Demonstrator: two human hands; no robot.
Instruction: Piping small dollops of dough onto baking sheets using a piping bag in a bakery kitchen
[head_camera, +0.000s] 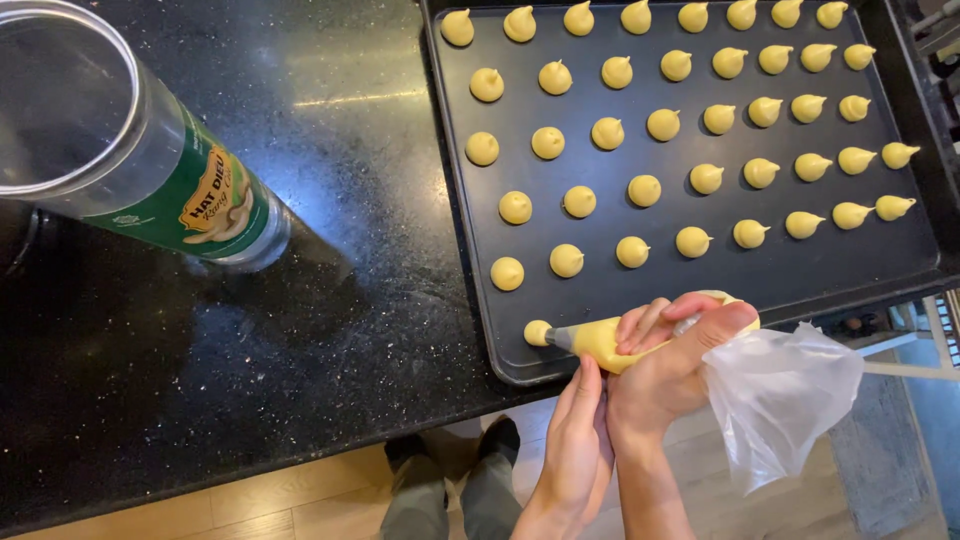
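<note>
A clear piping bag (610, 340) filled with yellow batter lies across the near edge of a black baking tray (890, 270). My right hand (672, 358) is wrapped around the bag's filled part, with the empty plastic end bunched behind it. My left hand (578, 440) touches the bag from below with its fingertips, near the nozzle. The nozzle points left at a small yellow dollop (538, 332) in the tray's near left corner. Several rows of piped yellow dollops (645, 190) cover the tray.
A tall clear cylindrical container (120, 140) with a green label stands on the black speckled countertop (330, 320) left of the tray. Below the counter edge are a wooden floor and my legs and dark shoes (460, 470).
</note>
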